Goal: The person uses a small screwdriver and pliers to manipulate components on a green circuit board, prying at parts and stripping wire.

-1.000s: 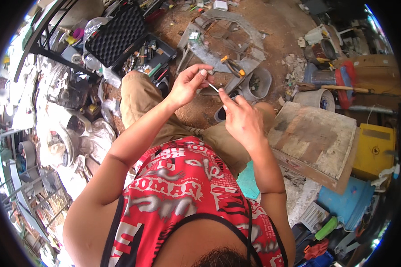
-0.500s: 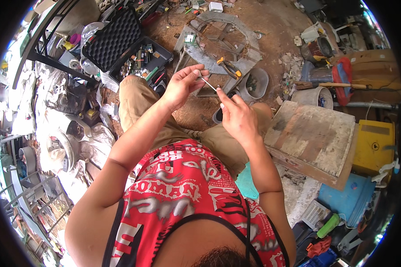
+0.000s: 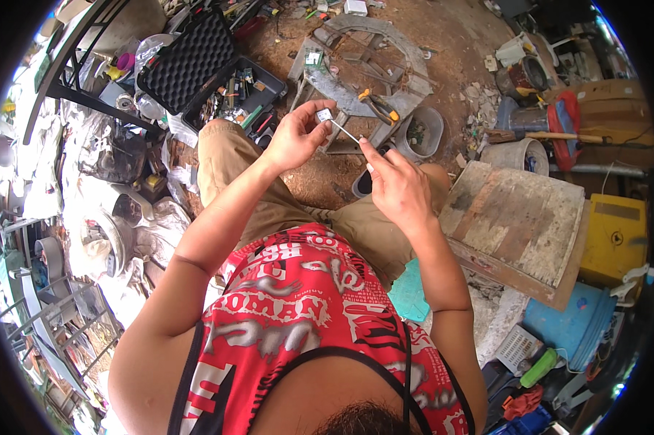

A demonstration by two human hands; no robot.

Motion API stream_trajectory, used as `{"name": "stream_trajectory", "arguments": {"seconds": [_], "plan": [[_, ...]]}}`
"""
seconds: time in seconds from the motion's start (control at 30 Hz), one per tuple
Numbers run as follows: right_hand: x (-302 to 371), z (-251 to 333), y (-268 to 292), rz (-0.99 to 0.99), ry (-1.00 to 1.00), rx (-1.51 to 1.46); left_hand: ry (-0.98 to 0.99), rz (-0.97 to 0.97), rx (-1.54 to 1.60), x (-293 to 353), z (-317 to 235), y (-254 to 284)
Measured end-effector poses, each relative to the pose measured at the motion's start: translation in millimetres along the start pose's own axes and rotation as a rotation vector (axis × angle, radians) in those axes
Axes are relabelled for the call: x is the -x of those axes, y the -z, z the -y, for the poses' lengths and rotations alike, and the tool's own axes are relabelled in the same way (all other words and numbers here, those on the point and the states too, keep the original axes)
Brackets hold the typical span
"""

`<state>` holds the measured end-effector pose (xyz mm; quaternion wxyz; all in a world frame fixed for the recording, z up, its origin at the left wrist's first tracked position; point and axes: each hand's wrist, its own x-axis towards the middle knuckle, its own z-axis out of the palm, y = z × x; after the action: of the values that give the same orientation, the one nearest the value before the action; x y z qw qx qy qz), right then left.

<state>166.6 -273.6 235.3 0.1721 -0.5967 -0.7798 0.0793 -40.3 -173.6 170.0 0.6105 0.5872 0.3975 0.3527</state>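
L hand (image 3: 296,138) raised over the knees, thumb + fingertips (image 3: 320,109) pinched together on a small pale square part (image 3: 324,114). A thin metal rod (image 3: 347,132) runs from that part down-right to the R hand (image 3: 396,187), whose forefinger + thumb are closed on its lower end; other R fingers curled loosely. Both hands near each other, joined only by the rod. Below them: bare dirt ground, grey metal frame (image 3: 363,72) w/ yellow-handled pliers (image 3: 378,106) on it. Open black tool case (image 3: 204,72) to the L, small grey bucket (image 3: 423,134) just R of the rod, weathered wooden board (image 3: 519,221) further R. Nothing covers the part.
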Motion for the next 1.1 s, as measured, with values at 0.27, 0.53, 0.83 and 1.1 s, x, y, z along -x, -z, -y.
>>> {"name": "stream_trajectory", "arguments": {"seconds": [0.27,0.53,0.83,1.1], "plan": [[3,-1,1,0.035,-0.010,0.018,-0.016,0.083,0.111,-2,9,3],[-27,7,50,0.385,0.008,0.149,0.120,0.262,-0.335,5,-4,2],[-4,-28,42,0.047,-0.166,-0.591,0.296,0.484,0.956,6,18,25],[-42,-94,-85,-0.094,-0.449,-0.497,0.348,0.242,0.432,6,21,22]]}}
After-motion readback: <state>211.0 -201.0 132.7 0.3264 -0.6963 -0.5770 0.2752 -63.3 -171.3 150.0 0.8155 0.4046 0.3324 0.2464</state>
